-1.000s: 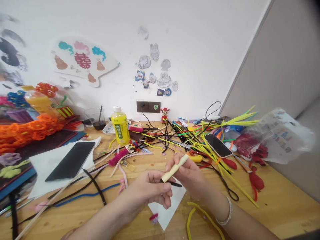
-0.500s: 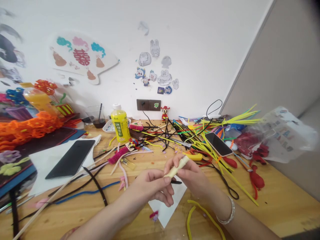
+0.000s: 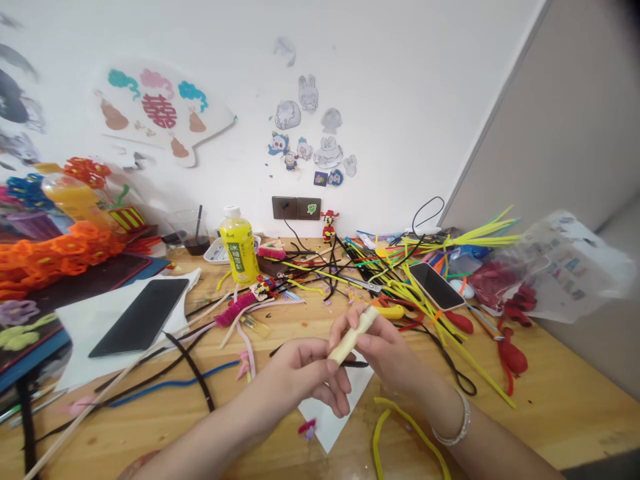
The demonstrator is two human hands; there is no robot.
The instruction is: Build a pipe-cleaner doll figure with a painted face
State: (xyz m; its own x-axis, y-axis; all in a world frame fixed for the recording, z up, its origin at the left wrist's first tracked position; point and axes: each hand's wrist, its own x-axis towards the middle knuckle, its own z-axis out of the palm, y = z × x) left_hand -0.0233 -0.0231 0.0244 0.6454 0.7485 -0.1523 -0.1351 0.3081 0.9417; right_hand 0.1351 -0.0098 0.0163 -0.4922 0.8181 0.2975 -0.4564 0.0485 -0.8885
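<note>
My right hand [image 3: 383,343] pinches the upper part of a pale cream tube [image 3: 354,336], possibly a wrapped pipe cleaner. My left hand [image 3: 305,373] holds its lower end between thumb and fingers. A black pipe cleaner [image 3: 356,364] runs beneath the tube and through my left fingers. A sheet of white paper [image 3: 333,413] lies under my hands, and a bent yellow pipe cleaner [image 3: 400,427] lies by my right wrist, which wears a silver bangle [image 3: 457,420].
A wooden desk holds a tangle of pipe cleaners [image 3: 400,283], scissors [image 3: 365,285], several phones, including one [image 3: 435,285] at right, a yellow bottle [image 3: 239,252], orange pipe-cleaner flowers [image 3: 50,250] and a plastic bag [image 3: 570,267]. A white wall stands behind.
My left fingers have closed further around the lower end of the cream tube. The whole view has drifted slightly, with the desk items shifting up and left.
</note>
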